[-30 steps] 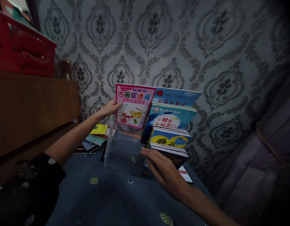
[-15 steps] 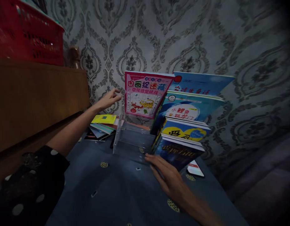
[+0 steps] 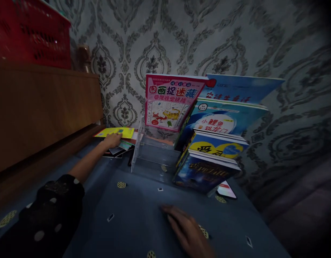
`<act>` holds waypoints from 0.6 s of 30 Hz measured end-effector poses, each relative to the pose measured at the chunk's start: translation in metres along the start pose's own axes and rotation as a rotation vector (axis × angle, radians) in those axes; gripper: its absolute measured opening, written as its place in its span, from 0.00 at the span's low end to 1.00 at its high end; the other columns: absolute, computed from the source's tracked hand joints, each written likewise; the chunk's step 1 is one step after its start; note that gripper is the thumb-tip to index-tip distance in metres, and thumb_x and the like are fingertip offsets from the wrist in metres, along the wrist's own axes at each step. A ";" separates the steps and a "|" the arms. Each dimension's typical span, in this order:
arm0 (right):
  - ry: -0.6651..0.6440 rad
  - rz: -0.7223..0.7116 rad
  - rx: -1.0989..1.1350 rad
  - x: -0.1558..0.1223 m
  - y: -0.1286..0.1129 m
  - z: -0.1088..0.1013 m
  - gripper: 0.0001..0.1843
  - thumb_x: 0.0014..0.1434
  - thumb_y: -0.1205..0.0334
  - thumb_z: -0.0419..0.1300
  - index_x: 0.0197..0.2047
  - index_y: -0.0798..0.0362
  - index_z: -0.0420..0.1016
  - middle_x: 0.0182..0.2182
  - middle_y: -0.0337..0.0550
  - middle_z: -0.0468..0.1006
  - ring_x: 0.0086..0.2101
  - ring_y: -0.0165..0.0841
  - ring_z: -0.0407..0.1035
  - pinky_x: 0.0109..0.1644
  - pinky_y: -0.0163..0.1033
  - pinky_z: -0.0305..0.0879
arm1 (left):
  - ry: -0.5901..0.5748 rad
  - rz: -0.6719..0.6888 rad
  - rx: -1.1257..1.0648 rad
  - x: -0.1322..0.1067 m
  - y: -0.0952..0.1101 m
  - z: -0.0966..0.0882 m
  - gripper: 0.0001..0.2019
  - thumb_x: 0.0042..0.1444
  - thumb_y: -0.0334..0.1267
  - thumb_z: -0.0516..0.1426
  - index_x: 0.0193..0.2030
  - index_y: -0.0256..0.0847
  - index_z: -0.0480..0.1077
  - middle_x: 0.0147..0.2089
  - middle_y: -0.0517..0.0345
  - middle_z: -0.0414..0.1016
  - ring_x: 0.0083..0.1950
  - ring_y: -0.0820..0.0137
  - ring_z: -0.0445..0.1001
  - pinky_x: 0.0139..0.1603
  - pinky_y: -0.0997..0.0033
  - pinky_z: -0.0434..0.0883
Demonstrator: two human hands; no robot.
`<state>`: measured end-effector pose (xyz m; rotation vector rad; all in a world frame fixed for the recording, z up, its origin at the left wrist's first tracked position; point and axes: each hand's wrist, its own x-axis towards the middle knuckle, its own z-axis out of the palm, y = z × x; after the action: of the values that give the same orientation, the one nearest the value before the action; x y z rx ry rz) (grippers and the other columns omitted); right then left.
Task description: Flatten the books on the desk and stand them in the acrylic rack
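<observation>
My left hand (image 3: 112,140) reaches out to a low pile of books at the left and rests its fingers on the top one, a yellow book (image 3: 115,132). My right hand (image 3: 185,229) lies flat on the dark blue cloth (image 3: 133,218) near the front, holding nothing. A clear acrylic rack (image 3: 152,157) stands between them. A pink picture book (image 3: 169,102) stands in its back slot. Several blue and yellow books (image 3: 216,143) lean stepped in the slots to its right.
A wooden cabinet (image 3: 42,107) rises at the left with a red basket (image 3: 28,34) on top. Patterned grey wallpaper (image 3: 181,39) closes the back. A phone (image 3: 226,190) lies on the cloth behind the rack's right end.
My left hand let go of the pink book and dropped to the yellow book on the pile. My right hand drew back from the rack's front books toward me.
</observation>
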<state>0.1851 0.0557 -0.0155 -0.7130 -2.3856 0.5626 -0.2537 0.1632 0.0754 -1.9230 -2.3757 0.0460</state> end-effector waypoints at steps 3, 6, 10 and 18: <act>-0.044 0.039 0.028 -0.003 0.001 0.004 0.19 0.72 0.55 0.50 0.55 0.47 0.79 0.51 0.49 0.83 0.51 0.41 0.78 0.55 0.45 0.78 | 0.019 0.013 0.032 -0.005 -0.001 0.001 0.20 0.65 0.34 0.47 0.61 0.39 0.66 0.61 0.36 0.72 0.59 0.51 0.73 0.56 0.52 0.69; -0.048 0.047 0.032 -0.006 0.004 0.009 0.19 0.72 0.56 0.50 0.55 0.48 0.79 0.52 0.49 0.82 0.52 0.41 0.77 0.57 0.47 0.76 | 0.030 0.022 0.044 -0.007 -0.002 -0.002 0.18 0.66 0.39 0.48 0.59 0.40 0.68 0.60 0.38 0.73 0.59 0.50 0.74 0.56 0.51 0.68; -0.007 0.043 0.015 -0.012 0.007 0.018 0.19 0.71 0.55 0.50 0.54 0.50 0.80 0.51 0.50 0.83 0.51 0.42 0.78 0.55 0.49 0.77 | 0.059 0.001 0.036 -0.005 0.004 -0.003 0.23 0.67 0.53 0.48 0.56 0.38 0.70 0.59 0.36 0.74 0.59 0.46 0.73 0.57 0.48 0.67; 0.123 0.018 0.072 -0.018 -0.004 0.026 0.19 0.71 0.52 0.50 0.51 0.47 0.81 0.48 0.50 0.84 0.49 0.42 0.79 0.54 0.48 0.78 | 0.125 -0.061 -0.007 0.004 0.014 0.003 0.22 0.69 0.45 0.45 0.56 0.31 0.70 0.57 0.28 0.73 0.57 0.45 0.75 0.55 0.48 0.69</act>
<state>0.1802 0.0357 -0.0397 -0.7178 -2.2361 0.5914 -0.2407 0.1700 0.0717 -1.7983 -2.3540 -0.0839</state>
